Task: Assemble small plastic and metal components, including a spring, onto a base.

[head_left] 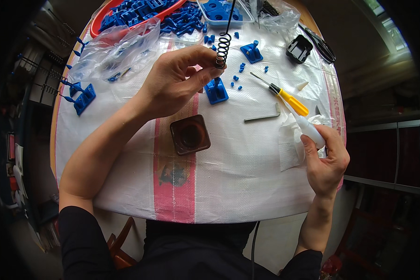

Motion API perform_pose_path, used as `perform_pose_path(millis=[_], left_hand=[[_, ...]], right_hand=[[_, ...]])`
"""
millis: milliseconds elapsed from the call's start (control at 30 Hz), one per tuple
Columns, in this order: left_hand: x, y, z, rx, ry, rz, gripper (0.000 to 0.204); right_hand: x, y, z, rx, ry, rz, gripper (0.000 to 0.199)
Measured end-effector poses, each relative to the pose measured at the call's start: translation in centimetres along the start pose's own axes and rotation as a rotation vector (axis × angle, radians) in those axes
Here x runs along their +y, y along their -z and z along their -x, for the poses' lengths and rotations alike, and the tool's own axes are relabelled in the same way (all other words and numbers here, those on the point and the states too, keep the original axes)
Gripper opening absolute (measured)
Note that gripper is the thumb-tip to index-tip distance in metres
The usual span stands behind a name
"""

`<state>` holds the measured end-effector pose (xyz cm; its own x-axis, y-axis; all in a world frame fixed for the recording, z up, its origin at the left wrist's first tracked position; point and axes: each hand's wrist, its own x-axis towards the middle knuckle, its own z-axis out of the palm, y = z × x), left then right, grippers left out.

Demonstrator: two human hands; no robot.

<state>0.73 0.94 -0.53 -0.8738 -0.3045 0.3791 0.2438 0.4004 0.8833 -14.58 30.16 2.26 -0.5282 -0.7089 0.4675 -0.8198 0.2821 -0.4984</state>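
Between the thumb and fingers of my left hand (179, 81) is a black coil spring (223, 46), held upright, its straight wire end pointing up. Just below those fingertips a blue plastic base (216, 92) rests on the table cover; my hand hides part of it. My right hand (326, 158) is closed around a small white squeeze bottle (311, 132) with a thin nozzle that points up and to the left. White tissue (291, 144) lies under and beside that bottle. Another blue base with a post (252, 51) stands farther back.
A yellow-handled screwdriver (291, 101) and a hex key (262, 118) lie near the bottle. A brown square dish (190, 135) sits front centre. Behind are a red basin (97, 25) of blue parts, a clear tub (226, 22), a black box (299, 49), scissors (323, 46) and plastic bags (126, 51).
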Motion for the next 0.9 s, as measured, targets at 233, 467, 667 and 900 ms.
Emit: perform_pose_path(millis=[233,467,667,900], left_hand=[[-0.2,-0.4,0.3,-0.066,0.050,0.125,0.012],[0.1,-0.6,0.3,-0.090,0.057,0.046,0.014],[0.4,-0.8,0.3,-0.058,0.072,0.059,0.011],[0.4,-1.0,0.4,-0.017,0.101,0.210,0.010]], right_hand=[[0.9,0.9,-0.1,0.124,-0.068,-0.025,0.023],[0.2,1.5,-0.1,0.001,-0.085,0.001,0.025],[-0.6,0.8,-0.5,0.007,-0.013,-0.024,0.023],[-0.3,0.3,-0.2,0.004,-0.034,-0.040,0.023]])
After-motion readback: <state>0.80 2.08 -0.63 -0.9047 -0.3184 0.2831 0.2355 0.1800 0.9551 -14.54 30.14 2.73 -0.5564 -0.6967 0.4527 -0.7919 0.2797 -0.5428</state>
